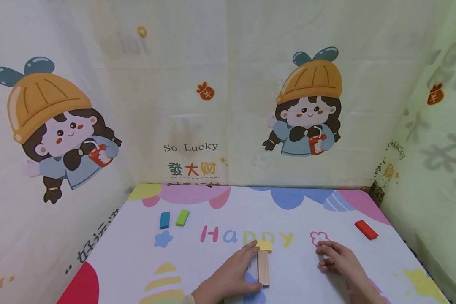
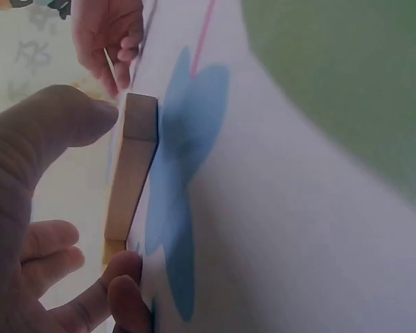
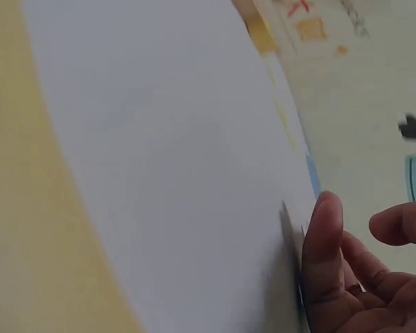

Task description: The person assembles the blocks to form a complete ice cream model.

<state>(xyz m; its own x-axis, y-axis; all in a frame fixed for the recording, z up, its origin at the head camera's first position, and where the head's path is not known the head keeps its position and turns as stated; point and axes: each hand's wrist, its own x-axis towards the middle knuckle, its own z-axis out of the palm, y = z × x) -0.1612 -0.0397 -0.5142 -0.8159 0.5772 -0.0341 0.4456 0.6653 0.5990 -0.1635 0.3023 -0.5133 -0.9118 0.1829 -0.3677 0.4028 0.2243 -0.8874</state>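
Note:
A long plain wooden block lies lengthwise on the table, with its far end up against a small yellow block. My left hand spans their left side, its fingertips at the yellow block and the thumb tip beside the wooden block's near end. In the left wrist view, a thin gap shows between the thumb and the wooden block. To the right of the blocks, my right hand hovers low over the table with loosely bent fingers and nothing held.
On the far left of the table lie a blue block and a green block. A red block lies near the right edge. Printed cloth walls rise behind and beside the patterned tabletop.

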